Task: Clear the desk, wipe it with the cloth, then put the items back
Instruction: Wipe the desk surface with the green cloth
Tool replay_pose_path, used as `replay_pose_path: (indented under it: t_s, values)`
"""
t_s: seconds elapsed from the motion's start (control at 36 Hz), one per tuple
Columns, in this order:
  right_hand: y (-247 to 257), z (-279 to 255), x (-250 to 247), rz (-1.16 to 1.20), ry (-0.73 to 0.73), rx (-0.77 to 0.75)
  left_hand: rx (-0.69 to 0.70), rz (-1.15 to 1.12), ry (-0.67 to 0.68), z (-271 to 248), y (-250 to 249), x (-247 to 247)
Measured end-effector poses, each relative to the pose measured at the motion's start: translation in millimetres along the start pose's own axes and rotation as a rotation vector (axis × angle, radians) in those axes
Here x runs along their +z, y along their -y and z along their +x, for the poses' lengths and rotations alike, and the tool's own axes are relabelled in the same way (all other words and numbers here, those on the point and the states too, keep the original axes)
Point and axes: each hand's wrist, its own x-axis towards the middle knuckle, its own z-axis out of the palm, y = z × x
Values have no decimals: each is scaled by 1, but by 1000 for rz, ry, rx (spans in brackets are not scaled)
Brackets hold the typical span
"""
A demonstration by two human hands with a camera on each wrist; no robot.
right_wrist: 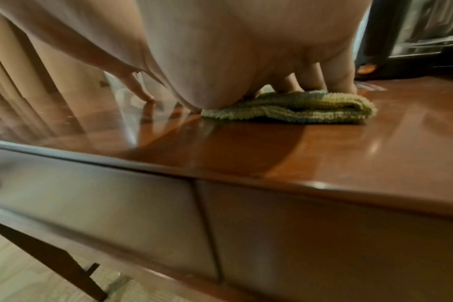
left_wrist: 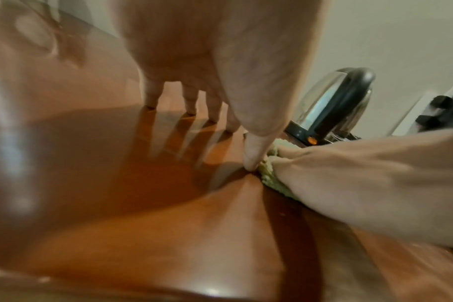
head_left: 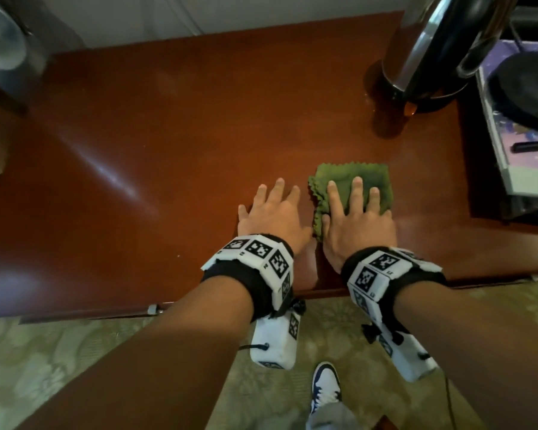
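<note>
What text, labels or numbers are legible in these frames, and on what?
No text reads clearly in any view.
Left wristband: black-and-white marker squares with tiny characters beside them, too small to read.
Right wristband: the same, too small to read.
Purple printed cover at far right: print blurred, unreadable.
Kettle: no label visible.
</note>
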Motion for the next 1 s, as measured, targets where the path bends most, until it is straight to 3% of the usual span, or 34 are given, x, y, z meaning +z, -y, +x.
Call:
replay_pose_path:
  t_s: [0.19,0.53,0.83,1.0]
  values:
    - [73,-38,7,12,-6,-2,-54,9,8,-36,102,-8]
    - [245,-93,30,42,-30,51,-65,73,-40,-107,290,-7]
    - [354,-119,35,4,-24,-11,-164,-10,-57,-136,389,-18]
    - [392,-121,33,-30,-8,-110,-199,-39,-74,-140,412,-23]
